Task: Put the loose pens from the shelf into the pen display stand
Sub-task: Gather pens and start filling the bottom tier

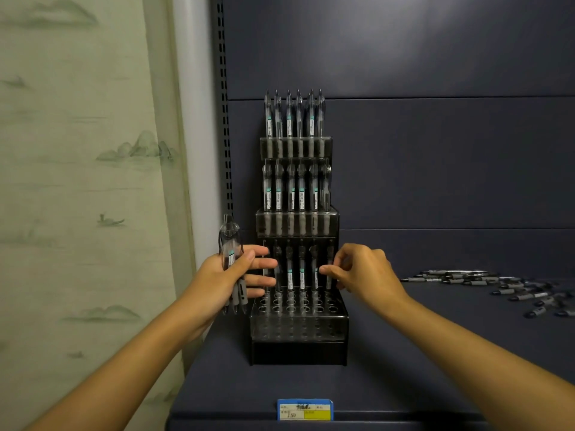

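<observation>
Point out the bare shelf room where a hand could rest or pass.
Free: the shelf between the pen display stand and the loose pens, and the strip between stand and price tag. Crowded: the far right, covered by loose pens; left of the stand, the left hand holding pens.

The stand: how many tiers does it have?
3. The stand has a top tier, a middle tier and a bottom tier between the hands. Nothing suggests more behind.
</observation>
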### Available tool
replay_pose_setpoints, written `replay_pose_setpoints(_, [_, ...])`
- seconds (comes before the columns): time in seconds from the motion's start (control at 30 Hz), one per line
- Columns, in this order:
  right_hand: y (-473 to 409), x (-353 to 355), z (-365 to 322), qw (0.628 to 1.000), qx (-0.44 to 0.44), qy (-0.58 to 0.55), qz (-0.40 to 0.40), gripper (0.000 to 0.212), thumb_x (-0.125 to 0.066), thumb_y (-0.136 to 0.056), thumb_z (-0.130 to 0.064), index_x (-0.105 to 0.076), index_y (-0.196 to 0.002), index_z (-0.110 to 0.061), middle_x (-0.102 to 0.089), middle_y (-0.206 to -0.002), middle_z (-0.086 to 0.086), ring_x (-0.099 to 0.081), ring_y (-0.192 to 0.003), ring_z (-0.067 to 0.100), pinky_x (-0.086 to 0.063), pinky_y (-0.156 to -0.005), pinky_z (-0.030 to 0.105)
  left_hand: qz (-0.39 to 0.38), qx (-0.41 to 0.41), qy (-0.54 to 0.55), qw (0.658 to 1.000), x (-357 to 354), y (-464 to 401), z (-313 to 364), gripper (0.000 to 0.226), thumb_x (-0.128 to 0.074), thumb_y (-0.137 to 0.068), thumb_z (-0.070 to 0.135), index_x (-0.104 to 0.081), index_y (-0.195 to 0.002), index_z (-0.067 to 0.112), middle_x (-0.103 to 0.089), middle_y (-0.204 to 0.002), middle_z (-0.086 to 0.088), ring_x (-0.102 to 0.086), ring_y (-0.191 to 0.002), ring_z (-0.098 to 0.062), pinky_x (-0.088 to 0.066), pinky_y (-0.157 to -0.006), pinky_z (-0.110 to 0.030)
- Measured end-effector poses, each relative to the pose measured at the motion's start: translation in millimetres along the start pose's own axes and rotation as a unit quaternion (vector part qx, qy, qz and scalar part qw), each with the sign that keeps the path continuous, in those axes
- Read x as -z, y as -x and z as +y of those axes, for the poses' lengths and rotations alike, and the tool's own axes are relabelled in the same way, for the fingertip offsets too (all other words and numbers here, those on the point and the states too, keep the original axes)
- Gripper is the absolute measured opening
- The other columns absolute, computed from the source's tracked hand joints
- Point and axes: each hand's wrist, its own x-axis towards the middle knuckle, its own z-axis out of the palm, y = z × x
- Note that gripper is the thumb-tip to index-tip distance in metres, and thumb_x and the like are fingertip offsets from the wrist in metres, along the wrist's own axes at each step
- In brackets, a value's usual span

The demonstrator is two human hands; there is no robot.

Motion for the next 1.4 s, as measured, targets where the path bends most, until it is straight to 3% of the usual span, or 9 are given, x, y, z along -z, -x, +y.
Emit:
replay_pose_setpoints(0.13, [2.5,7.8,-5.5,1.000,0.001,0.004,0.019,0.037,-0.073,-0.077,-0.056,-0.059,-0.075,-0.021,-0.067,-0.064,-0.003,-0.067,-0.062,0.008,-0.060,-0.068,0.034,-0.003,-0.003,0.000,1.000,1.1,0.2,1.1,0.026,-0.046,-0.099,0.023,-0.064,-0.115,0.012,-0.075,-0.106,-0.009,-0.074,-0.085,-0.024,-0.061,-0.074,-0.031])
replay_pose_setpoints(0.3, [8.6,25.8,-51.3,0.990,0.085,-0.114,0.017,0.023,-0.070,-0.087,-0.045,-0.069,-0.082,-0.023,-0.065,-0.065,-0.005,-0.057,-0.056,0.001,-0.046,-0.058,0.015,-0.029,-0.019,0.004,0.999,-1.7,1.6,5.4,0.034,-0.051,-0.091,0.031,-0.064,-0.117,0.013,-0.075,-0.109,-0.007,-0.074,-0.091,-0.027,-0.061,-0.075,-0.031])
replay_pose_setpoints(0.4, [12.5,26.3,-80.7,0.981,0.138,-0.136,-0.029,0.022,-0.069,-0.088,-0.045,-0.072,-0.101,-0.028,-0.069,-0.082,-0.010,-0.062,-0.074,-0.001,-0.049,-0.068,0.013,-0.055,-0.029,0.002,0.998,-11.1,3.5,12.5,0.033,-0.051,-0.089,0.032,-0.065,-0.116,0.017,-0.075,-0.107,-0.006,-0.074,-0.091,-0.028,-0.061,-0.073,-0.030])
replay_pose_setpoints(0.53, [14.6,18.2,-96.9,0.970,0.158,-0.155,-0.097,0.035,-0.066,-0.091,-0.044,-0.066,-0.122,-0.029,-0.068,-0.104,-0.014,-0.064,-0.094,0.001,-0.053,-0.084,0.019,-0.083,-0.036,-0.027,0.995,-21.9,9.6,18.4,0.021,-0.044,-0.099,0.022,-0.063,-0.108,0.017,-0.076,-0.076,-0.004,-0.074,-0.070,-0.016,-0.052,-0.052,-0.015])
replay_pose_setpoints(0.77, [18.7,8.5,-100.0,0.955,0.137,-0.235,-0.117,0.009,-0.065,-0.095,-0.030,-0.073,-0.095,-0.026,-0.072,-0.083,-0.005,-0.070,-0.082,0.008,-0.059,-0.081,0.033,-0.124,-0.014,-0.058,0.991,-17.9,13.0,15.0,0.020,-0.042,-0.101,0.017,-0.060,-0.107,0.015,-0.077,-0.078,0.003,-0.074,-0.070,-0.010,-0.052,-0.057,-0.014])
replay_pose_setpoints(0.83, [16.9,5.9,-102.5,0.952,0.128,-0.259,-0.101,0.011,-0.064,-0.095,-0.028,-0.073,-0.095,-0.023,-0.073,-0.085,-0.005,-0.071,-0.085,0.009,-0.059,-0.083,0.037,-0.118,-0.010,-0.045,0.992,-13.5,14.3,15.0,0.021,-0.042,-0.101,0.017,-0.062,-0.104,0.011,-0.077,-0.078,0.000,-0.074,-0.071,-0.009,-0.053,-0.059,-0.014])
replay_pose_setpoints(1.0, [1.7,21.1,-111.8,0.952,0.118,-0.284,0.009,0.013,-0.061,-0.097,-0.027,-0.072,-0.098,-0.022,-0.076,-0.088,-0.004,-0.074,-0.077,0.007,-0.061,-0.072,0.032,-0.091,0.010,-0.003,0.996,8.6,12.0,7.4,0.032,-0.044,-0.097,0.025,-0.059,-0.123,0.015,-0.072,-0.117,-0.005,-0.070,-0.107,-0.024,-0.059,-0.086,-0.031])
replay_pose_setpoints(1.17, [-7.1,27.4,-104.0,0.950,0.076,-0.301,0.043,0.019,-0.062,-0.097,-0.027,-0.070,-0.107,-0.013,-0.076,-0.088,0.002,-0.075,-0.070,0.013,-0.062,-0.070,0.032,-0.026,0.017,-0.024,0.999,34.0,15.1,0.1,0.029,-0.042,-0.102,0.020,-0.061,-0.122,0.015,-0.072,-0.118,-0.001,-0.070,-0.105,-0.023,-0.060,-0.083,-0.029])
replay_pose_setpoints(1.4, [-2.5,-7.6,-84.0,0.980,0.066,-0.185,0.017,0.020,-0.062,-0.097,-0.028,-0.071,-0.107,-0.013,-0.075,-0.090,-0.002,-0.073,-0.069,0.006,-0.062,-0.075,0.037,0.040,0.048,-0.023,0.998,50.8,20.0,-4.7,0.026,-0.042,-0.103,0.015,-0.065,-0.116,0.014,-0.075,-0.110,-0.001,-0.073,-0.098,-0.023,-0.061,-0.078,-0.028])
